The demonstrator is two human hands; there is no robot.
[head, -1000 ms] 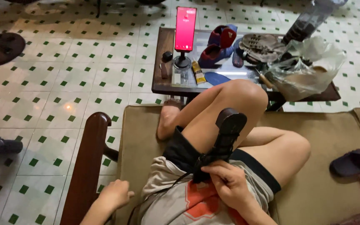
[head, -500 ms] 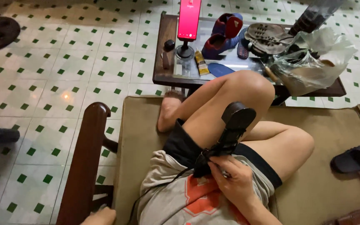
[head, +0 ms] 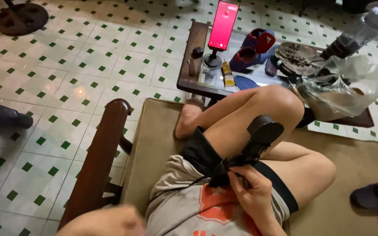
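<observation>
The black shoe point(head: 254, 142) lies heel-up against the raised thigh, its sole end pointing away from the body and its strap end down at the lap. The right hand point(head: 252, 194) is closed on that strap end, fingers pinched around the dark straps just above the shorts; resting the shoe on the leg appears to steady it so one hand can work the strap. The left hand point(head: 103, 220) sits low and well to the left of the grip, blurred at the frame edge; whether it is open or closed cannot be determined, and it touches nothing visible. Left of the grip runs the wooden armrest point(head: 99, 161) of the padded seat point(head: 154, 140). Beyond the knee, ahead of the grip, a low desk point(head: 189, 57) carries an upright phone on a stand point(head: 222, 26), several shoes point(head: 254, 48), a glue tube point(head: 228, 74) and a crumpled plastic bag point(head: 351, 87). A dark slipper point(head: 375, 196) lies on the cushion to the right.
</observation>
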